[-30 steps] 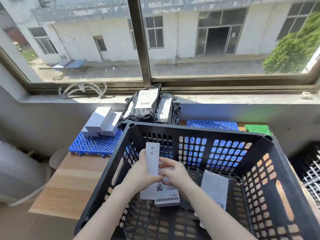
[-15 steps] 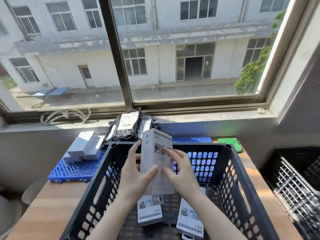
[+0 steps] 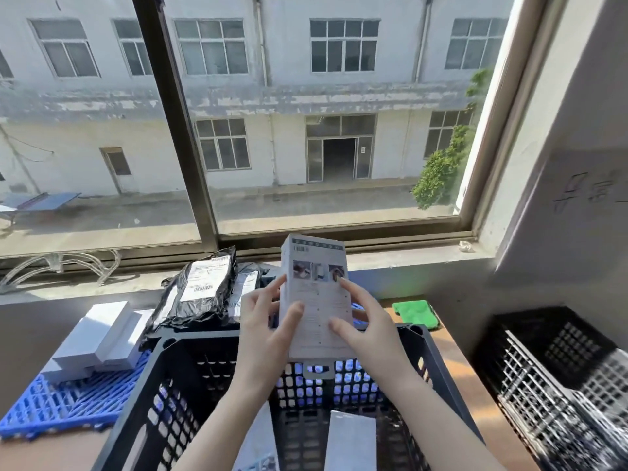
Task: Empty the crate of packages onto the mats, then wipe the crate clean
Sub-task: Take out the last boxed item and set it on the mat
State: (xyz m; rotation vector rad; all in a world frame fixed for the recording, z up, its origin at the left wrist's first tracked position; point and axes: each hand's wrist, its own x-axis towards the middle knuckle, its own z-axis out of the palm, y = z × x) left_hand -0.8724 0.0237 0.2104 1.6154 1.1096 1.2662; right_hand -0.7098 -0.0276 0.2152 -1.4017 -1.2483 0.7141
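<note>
Far left: blue mat [image 3: 57, 407] on the wooden table [image 3: 465, 372], carrying a pile of white boxes [image 3: 98, 338]. Just right of these, black mailer bags [image 3: 200, 290] with white shipping labels, leaning behind the far left corner of the crate.

Centre: black perforated crate [image 3: 176, 396], open-topped, with two white packages still lying on its floor, one [image 3: 351, 440] to the right, one [image 3: 258, 443] partly hidden by the left forearm. Above the crate's far rim, a white printed box [image 3: 317, 300] held upright between both hands: left hand [image 3: 263, 331] closed on its left edge, thumb on the printed face; right hand [image 3: 365, 329] pressed to its right edge, fingers spread over the face.

Behind the crate, slivers of a second blue mat through the holes. Right of that, green cloth [image 3: 416, 314] on the table near the wall.

Far right: another black lattice crate [image 3: 557, 385] beside the table, contents not discernible
</note>
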